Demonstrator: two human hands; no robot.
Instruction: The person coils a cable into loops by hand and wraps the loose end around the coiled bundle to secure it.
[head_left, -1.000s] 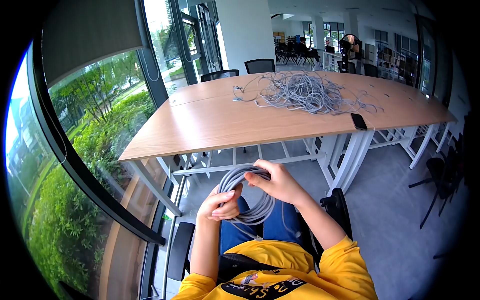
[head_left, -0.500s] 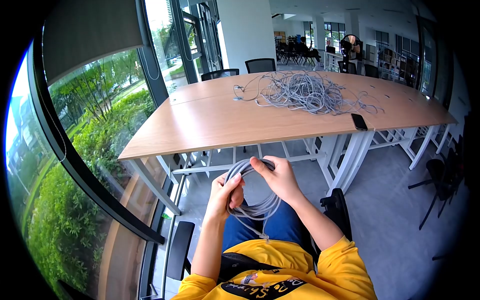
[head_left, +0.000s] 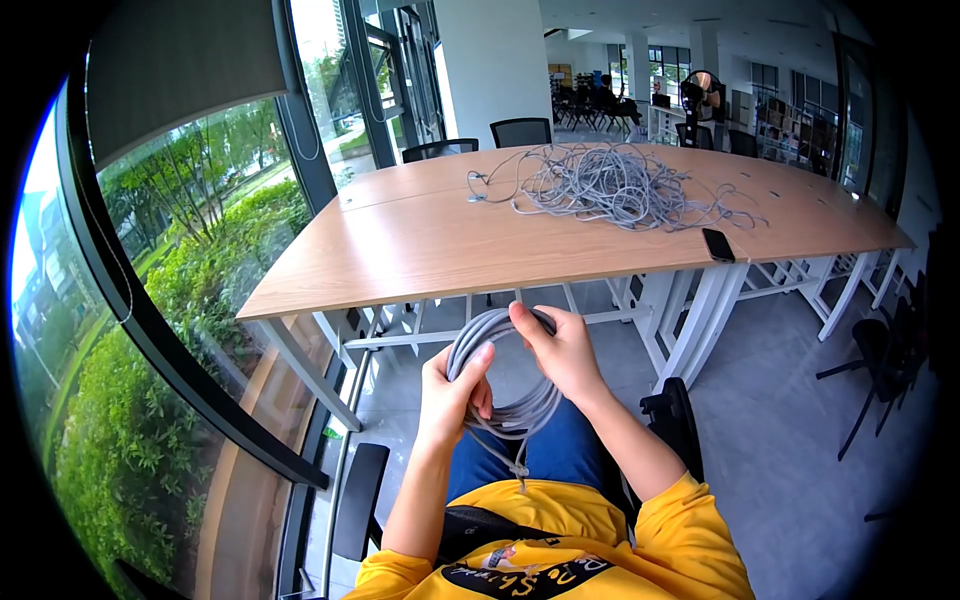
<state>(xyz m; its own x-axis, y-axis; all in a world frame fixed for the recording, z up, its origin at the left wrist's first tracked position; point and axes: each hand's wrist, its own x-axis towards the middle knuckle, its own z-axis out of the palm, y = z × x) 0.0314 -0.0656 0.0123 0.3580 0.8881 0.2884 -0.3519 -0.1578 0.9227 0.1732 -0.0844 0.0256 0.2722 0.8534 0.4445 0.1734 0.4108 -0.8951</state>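
A round coil of grey cable (head_left: 532, 408) is held up over my lap, in front of the table. My left hand (head_left: 455, 390) is closed around the coil's left side, thumb on top of the strands. At the upper right of the ring, my right hand (head_left: 560, 350) grips the strands between thumb and fingers. A loose end with a plug-like tip hangs below the coil, near my shirt. On the table lies a large tangled heap of grey cable (head_left: 615, 185), apart from both hands.
The wooden table (head_left: 400, 255) spans the view ahead. A black phone (head_left: 717, 244) lies at its near edge. My chair's armrests (head_left: 360, 500) flank me. Windows stand at left, black chairs (head_left: 880, 350) at right. Far back, a person sits near a fan (head_left: 702, 95).
Both hands have shifted slightly with the coil, the right hand a little down the ring's right side. The hanging cable end has swung slightly left. The heap and phone have stayed put.
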